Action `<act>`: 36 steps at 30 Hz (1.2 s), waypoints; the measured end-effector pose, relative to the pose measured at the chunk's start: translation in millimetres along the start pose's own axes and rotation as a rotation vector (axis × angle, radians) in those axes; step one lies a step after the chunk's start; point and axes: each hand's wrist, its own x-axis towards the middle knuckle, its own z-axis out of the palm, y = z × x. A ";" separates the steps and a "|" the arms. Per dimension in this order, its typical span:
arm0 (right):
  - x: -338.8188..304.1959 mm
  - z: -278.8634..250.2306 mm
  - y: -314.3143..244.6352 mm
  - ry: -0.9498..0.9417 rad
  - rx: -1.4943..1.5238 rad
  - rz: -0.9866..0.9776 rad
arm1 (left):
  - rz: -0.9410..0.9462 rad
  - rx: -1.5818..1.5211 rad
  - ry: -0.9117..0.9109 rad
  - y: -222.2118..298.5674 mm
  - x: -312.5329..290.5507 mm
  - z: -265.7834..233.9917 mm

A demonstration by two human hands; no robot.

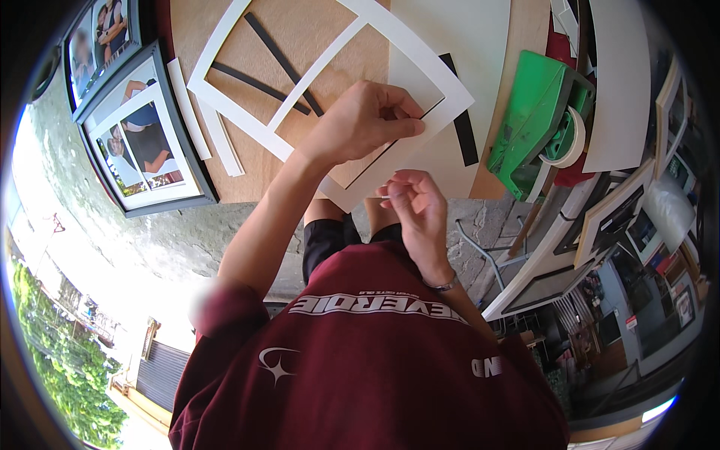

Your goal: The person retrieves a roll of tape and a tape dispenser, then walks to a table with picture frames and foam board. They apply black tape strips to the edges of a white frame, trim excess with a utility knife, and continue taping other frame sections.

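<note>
While the white mat board (442, 101) lies flat on the wooden table (300, 30), near its front edge and right in front of the person, the work on it looks part done: the window opening is already cut out, and a thin dark strip (390, 146) runs along the inner edge of the near border, seemingly being stuck or pressed there, not yet settled along its whole length as far as I can judge. The mat sits turned like a diamond, one corner pointing to the right toward the green tape dispenser (532, 120); its near border, the long axis being worked, runs diagonally from lower left up to that right corner. The left hand (360, 124) is curled down on that border, fingertips pinching at the edge where the strip lies, so it is grasping or pressing the strip against the mat. The right hand (416, 202) hovers just below the mat's near edge, fingers bent in a pinch around something small and pale, too small to tell what. Further out, a second white mat frame (277, 75) lies to the left with two loose black strips (274, 64) inside its opening, another black strip (465, 131) pokes out past the first mat on the right, white offcuts (202, 124) lie beside it, and framed photographs (146, 142) sit at the table's left end. A roll of pale tape (570, 139) hangs on the dispenser.
</note>
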 end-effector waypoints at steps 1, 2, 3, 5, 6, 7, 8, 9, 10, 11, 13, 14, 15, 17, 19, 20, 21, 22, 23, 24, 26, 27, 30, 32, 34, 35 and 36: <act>2.3 3.7 1.3 0.006 -0.009 -0.037 | 0.003 0.041 0.009 2.0 0.4 0.1; 7.8 6.7 1.5 0.013 -0.019 -0.074 | 0.006 0.082 0.019 2.9 0.9 0.5; 13.4 9.0 1.6 0.019 -0.026 -0.110 | 0.004 0.070 0.021 2.2 1.3 1.0; 25.0 6.9 -1.6 0.059 -0.022 -0.101 | -0.001 0.048 0.024 0.1 2.2 1.7; 29.7 5.2 -4.2 0.080 -0.023 -0.099 | -0.008 0.055 0.028 -0.5 2.7 2.4; 32.4 6.1 -5.2 0.106 0.038 -0.072 | -0.014 0.063 0.031 -1.2 2.9 2.7; 33.1 6.1 -3.7 0.110 0.041 -0.074 | -0.020 0.070 0.033 -1.9 3.2 2.9; 33.3 5.2 -2.1 0.113 0.043 -0.075 | -0.024 0.062 0.030 -2.1 3.0 3.0; 33.2 4.5 -1.2 0.116 0.044 -0.077 | -0.027 0.053 0.027 -2.3 2.6 2.6; 33.1 4.0 -1.5 0.124 0.050 -0.074 | -0.031 0.044 0.024 -2.3 2.8 3.1; 33.6 5.3 -1.0 0.135 0.067 -0.068 | -0.022 0.045 0.025 -2.2 2.7 3.0; 33.6 5.5 -1.3 0.137 0.062 -0.069 | -0.018 0.046 0.026 -2.2 2.6 2.9; 33.3 5.6 -1.9 0.140 0.057 -0.070 | -0.019 0.049 0.024 -1.7 2.6 2.9; 33.4 6.0 -2.0 0.145 0.053 -0.075 | -0.020 0.055 0.022 -0.5 2.8 2.8; 33.7 6.4 -1.2 0.148 0.051 -0.083 | -0.002 0.044 0.021 -2.8 3.2 2.7; 33.8 6.3 -1.0 0.147 0.051 -0.087 | 0.008 0.038 0.020 -3.7 3.4 2.6; 33.8 6.1 -0.7 0.145 0.050 -0.090 | 0.003 0.040 0.018 -3.4 3.1 2.5; 33.7 5.9 -0.5 0.143 0.050 -0.094 | -0.003 0.042 0.016 -2.4 2.9 2.1; 33.7 5.7 -0.3 0.141 0.053 -0.093 | -0.008 0.044 0.014 -2.0 2.7 1.9; 33.8 5.5 -0.2 0.139 0.056 -0.093 | -0.007 0.041 0.014 -2.1 2.7 1.9; 33.8 5.8 -0.7 0.139 0.054 -0.091 | -0.004 0.035 0.015 -2.4 3.2 2.3; 33.8 6.4 -1.6 0.142 0.049 -0.089 | -0.001 0.035 0.017 -2.0 3.0 2.3; 34.9 4.7 1.5 0.125 0.039 -0.106 | 0.005 0.046 0.023 -0.4 2.8 1.9; 34.0 7.0 0.4 0.134 0.076 -0.096 | 0.005 0.072 0.028 0.0 3.4 1.6; 27.8 15.9 -6.1 0.171 0.150 -0.057 | 0.000 0.029 0.038 0.3 3.3 2.9; 22.7 17.3 -3.2 0.150 0.161 -0.034 | -0.003 0.008 0.043 0.4 3.4 3.5; 15.7 17.8 2.2 0.127 0.172 -0.011 | 0.007 0.002 0.051 -0.5 3.6 4.2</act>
